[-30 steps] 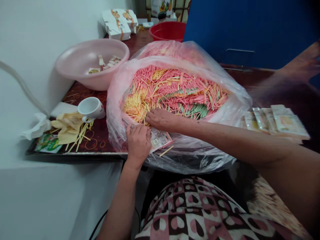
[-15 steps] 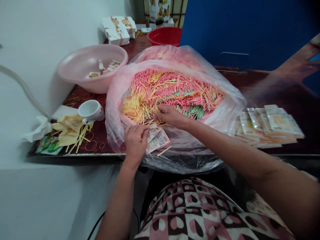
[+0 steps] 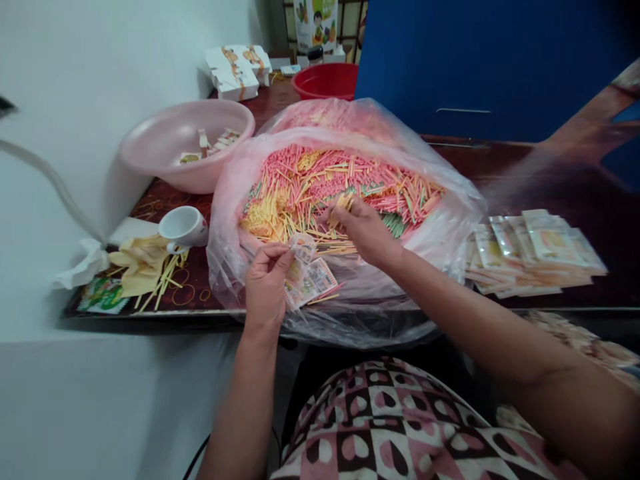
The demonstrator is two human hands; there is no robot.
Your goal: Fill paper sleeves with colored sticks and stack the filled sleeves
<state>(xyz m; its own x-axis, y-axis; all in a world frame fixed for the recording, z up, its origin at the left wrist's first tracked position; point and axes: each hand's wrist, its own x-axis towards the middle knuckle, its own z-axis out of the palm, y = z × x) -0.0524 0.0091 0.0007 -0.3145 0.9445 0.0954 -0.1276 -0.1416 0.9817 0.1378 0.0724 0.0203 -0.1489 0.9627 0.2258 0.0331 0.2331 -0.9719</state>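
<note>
A large clear plastic bag (image 3: 440, 267) lies open on the table, full of thin pink, yellow and green sticks (image 3: 345, 180). Over its middle, my right hand (image 3: 363, 227) is closed around a small bundle of yellow sticks (image 3: 344, 201). At the bag's front edge my left hand (image 3: 267, 277) pinches a small printed packet (image 3: 302, 249) between thumb and fingers. More printed packets (image 3: 317, 280) lie just right of that hand, with a few loose sticks beside them.
Left of the bag stand a pink basin (image 3: 170, 167) with small packets in it and a white cup (image 3: 183, 227). Filled packets (image 3: 540, 247) are piled at right. Behind are a red basin (image 3: 325, 81) and a blue panel (image 3: 480, 60). A co-worker's blurred arm (image 3: 575, 133) reaches in at right.
My right hand has lifted from the sticks and moved right, with a yellow bundle now showing in it. My left hand has raised a printed packet.
</note>
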